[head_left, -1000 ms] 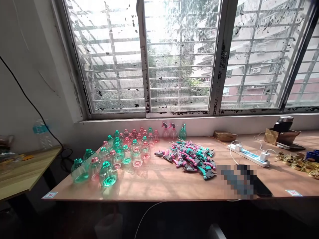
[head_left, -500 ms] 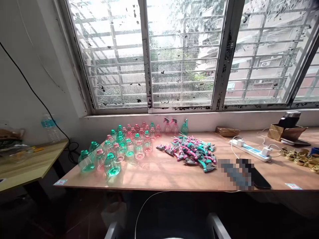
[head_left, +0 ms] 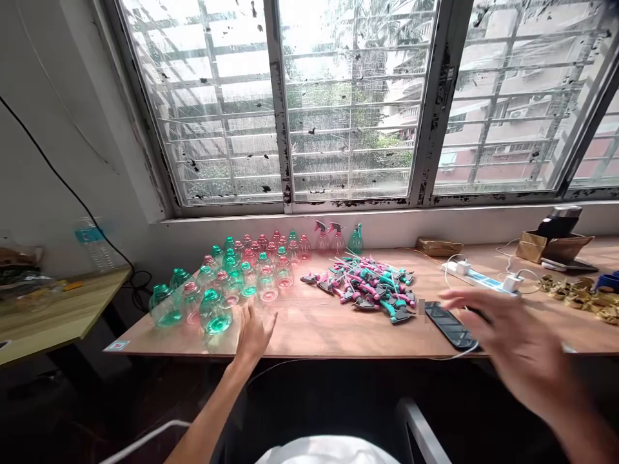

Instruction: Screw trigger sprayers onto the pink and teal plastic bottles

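Both hands have entered view. The left hand, grip loosely spread, is near open-necked bottles, upright probably for neck access. The right hand blurs beside the phone; I cannot tell its grip. Tangled trigger sprayers lie between; a charging cable could snag.

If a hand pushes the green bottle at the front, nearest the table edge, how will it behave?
The front green bottle looks thin-walled and see-through, so it is probably light and slides easily. Its smooth, rounded sides may feel slippery. Standing on its broad base, it seems unlikely to tip under a gentle push.
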Tool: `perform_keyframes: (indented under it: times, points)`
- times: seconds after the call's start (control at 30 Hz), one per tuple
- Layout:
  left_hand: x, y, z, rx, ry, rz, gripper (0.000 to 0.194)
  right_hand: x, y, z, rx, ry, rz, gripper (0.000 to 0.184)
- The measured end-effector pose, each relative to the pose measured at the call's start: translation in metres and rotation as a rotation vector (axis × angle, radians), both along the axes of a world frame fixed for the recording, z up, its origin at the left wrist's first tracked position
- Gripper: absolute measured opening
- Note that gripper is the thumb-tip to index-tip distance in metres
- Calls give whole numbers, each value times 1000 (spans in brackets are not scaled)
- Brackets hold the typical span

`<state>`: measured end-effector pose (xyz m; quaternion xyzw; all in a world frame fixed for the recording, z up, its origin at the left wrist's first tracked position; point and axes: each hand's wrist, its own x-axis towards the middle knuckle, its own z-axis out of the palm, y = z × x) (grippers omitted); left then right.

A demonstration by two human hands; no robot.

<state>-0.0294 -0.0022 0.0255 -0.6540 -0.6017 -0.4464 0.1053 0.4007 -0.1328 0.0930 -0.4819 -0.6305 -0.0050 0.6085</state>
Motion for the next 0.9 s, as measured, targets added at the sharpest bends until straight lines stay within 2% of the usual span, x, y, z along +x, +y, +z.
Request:
perform_keyframes:
  times: [0.1,0.17,0.27,0.37,0.47,0.57,0.77,0.9]
  points:
    - [-11,59,-6,-31,-30,81,42,-37,59,-36,-170,-102,142,29]
    - [-12,85,-8,-40,-46,122,40,-57,88,-66,-200,-174,179,28]
    - [-10,106,-13,-47,-77,168,39,-76,115,-98,-214,-238,178,27]
    - [-8,113,-18,-51,-117,188,38,-85,136,-110,-228,-324,135,29]
    - [-7,113,-23,-50,-157,174,38,-95,159,-116,-264,-404,59,35]
    - [0,102,-32,-51,-191,126,37,-108,176,-127,-310,-458,-32,40]
    - [24,52,-63,-96,-226,-60,35,-125,178,-146,-318,-544,-97,36]
    - [31,22,-71,-104,-242,-176,43,-121,182,-147,-308,-543,-147,40]
